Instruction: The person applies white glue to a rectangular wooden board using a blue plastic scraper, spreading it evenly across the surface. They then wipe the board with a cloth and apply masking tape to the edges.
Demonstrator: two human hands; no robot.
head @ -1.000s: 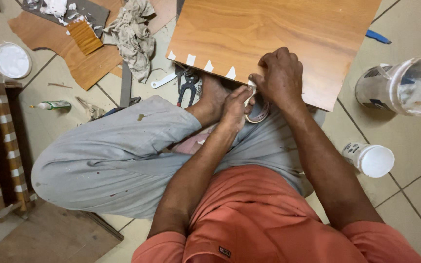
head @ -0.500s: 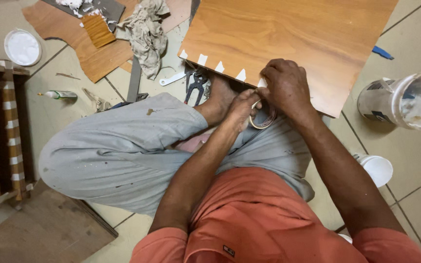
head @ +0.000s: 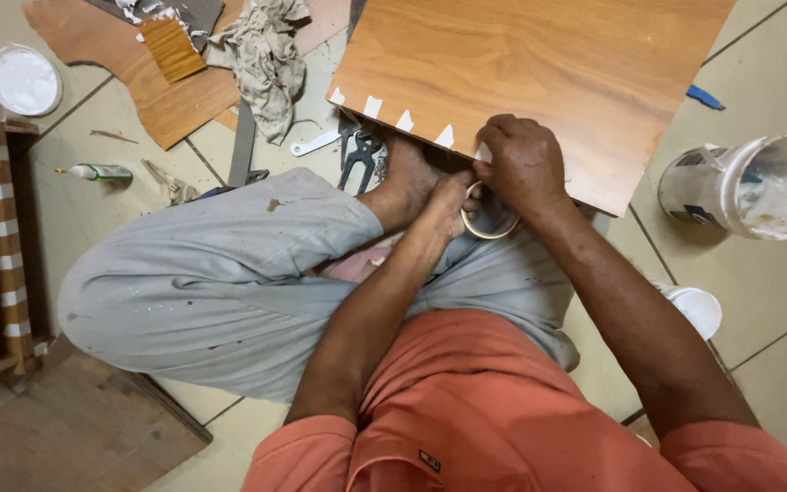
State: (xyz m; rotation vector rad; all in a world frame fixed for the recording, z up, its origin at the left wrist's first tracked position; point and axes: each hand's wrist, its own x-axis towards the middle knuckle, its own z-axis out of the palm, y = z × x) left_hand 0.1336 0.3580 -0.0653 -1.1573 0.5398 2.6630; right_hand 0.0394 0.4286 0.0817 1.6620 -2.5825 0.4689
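Note:
I sit cross-legged on a tiled floor with a wood-veneered panel (head: 539, 73) in front of me. Several white tape pieces (head: 404, 120) stick out along its near edge. My left hand (head: 448, 202) holds a roll of masking tape (head: 487, 221) just below that edge. Above it, my right hand (head: 523, 162) rests on the panel's near edge, its fingers pinched at the tape end where it meets the wood. A bare foot (head: 404, 187) lies left of the hands.
Pincers (head: 359, 157) and a white strip lie by the foot. A crumpled rag (head: 264, 56), veneer offcuts (head: 168, 91), a white lid (head: 22, 80) and a small tube (head: 100, 171) are at left. A glue-smeared bucket (head: 749, 187) and a small cup (head: 696, 308) stand at right.
The view has shifted slightly, so everything sits lower in frame. Both hands stay at the panel's edge with the tape roll; one more tape piece seems pressed on.

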